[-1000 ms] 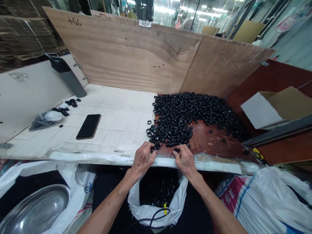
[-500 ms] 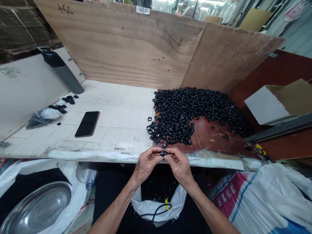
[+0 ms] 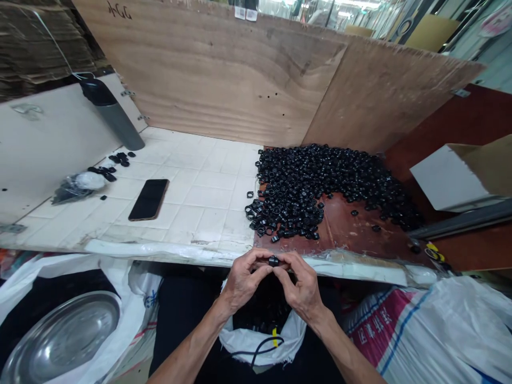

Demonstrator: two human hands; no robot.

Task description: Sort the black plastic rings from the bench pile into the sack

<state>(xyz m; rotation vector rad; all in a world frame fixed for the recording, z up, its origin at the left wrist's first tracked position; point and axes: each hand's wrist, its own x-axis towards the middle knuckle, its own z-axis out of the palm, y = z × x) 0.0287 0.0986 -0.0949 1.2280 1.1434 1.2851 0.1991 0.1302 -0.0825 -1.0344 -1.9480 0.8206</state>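
1. Small ring-shaped parts [image 3: 304, 181]: glossy black.
2. Counter [image 3: 204, 186]: white with a faint grid of lines on the left, reddish-brown on the right.
3. Far plywood board [image 3: 216, 80]: tan, with wavy darker grain.
4. Bottle [image 3: 118, 124]: grey body, black top.
5. Phone [image 3: 149, 200]: black screen, brownish edge.
6. Right sack [image 3: 414, 336]: white, crimson band, blue stripes.
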